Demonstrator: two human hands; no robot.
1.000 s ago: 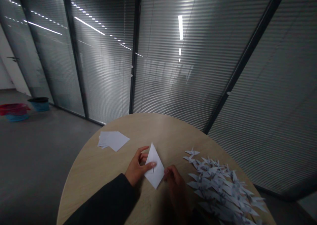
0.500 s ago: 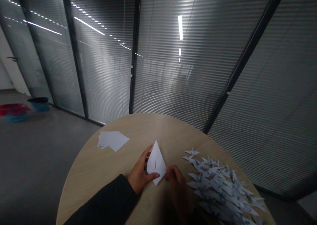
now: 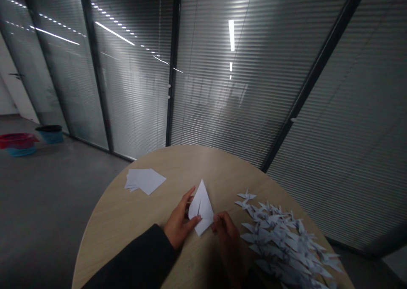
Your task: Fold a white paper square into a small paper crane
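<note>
A white sheet of paper (image 3: pixel 203 202), folded to a kite shape with a slit down its middle, is held just above the round table, its long point facing away from me. My left hand (image 3: pixel 181 221) grips its left side, thumb on top and fingers behind. At the lower right edge, my right hand (image 3: pixel 225 231) pinches the paper between curled fingers. To the right of that hand lies a heap of folded white paper cranes (image 3: pixel 286 238).
Loose white paper sheets (image 3: pixel 148 180) lie at the left of the round wooden table (image 3: pixel 127 229). Beyond it runs a glass partition with blinds (image 3: pixel 222 110). On the floor at left are a bin with a red liner (image 3: pixel 19 144) and a dark-lined blue bin (image 3: pixel 50 134).
The folded paper has tilted slightly, its tip shifting a little to the right. My left thumb has moved up and left across it. My right hand has stayed almost still.
</note>
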